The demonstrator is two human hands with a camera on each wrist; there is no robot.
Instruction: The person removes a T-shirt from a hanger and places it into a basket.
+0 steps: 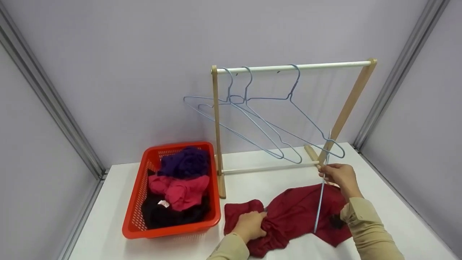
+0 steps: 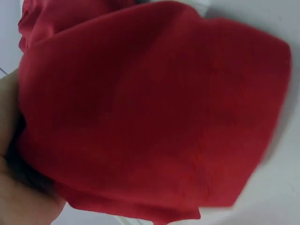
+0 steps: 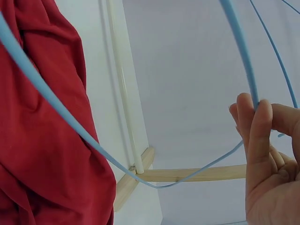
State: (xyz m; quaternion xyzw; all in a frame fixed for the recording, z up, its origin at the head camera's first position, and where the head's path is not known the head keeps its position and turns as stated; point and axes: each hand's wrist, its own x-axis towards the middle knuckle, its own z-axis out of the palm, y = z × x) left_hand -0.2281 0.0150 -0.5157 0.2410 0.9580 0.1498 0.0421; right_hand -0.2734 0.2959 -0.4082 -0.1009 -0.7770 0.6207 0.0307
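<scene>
A dark red garment [image 1: 288, 213] lies rumpled on the white table. My left hand [image 1: 251, 225] grips a bunched part of it near its left end; in the left wrist view the red cloth [image 2: 154, 108] fills most of the picture, with the hand [image 2: 23, 201] at its lower left edge. Between thumb and fingers my right hand [image 1: 341, 177] pinches a light blue wire hanger [image 1: 319, 207]. Seen edge-on from the head, that hanger stands upright over the garment's right part. In the right wrist view, the right hand [image 3: 272, 154] holds the wire at one side.
Behind the garment stands a rack with wooden legs and a white top rail [image 1: 332, 65]. Three blue wire hangers, one of them [image 1: 305, 113] furthest right, hang from it. On the left, a red basket [image 1: 171, 229] holds purple [image 1: 186, 162], pink [image 1: 184, 191] and black cloth [image 1: 173, 216].
</scene>
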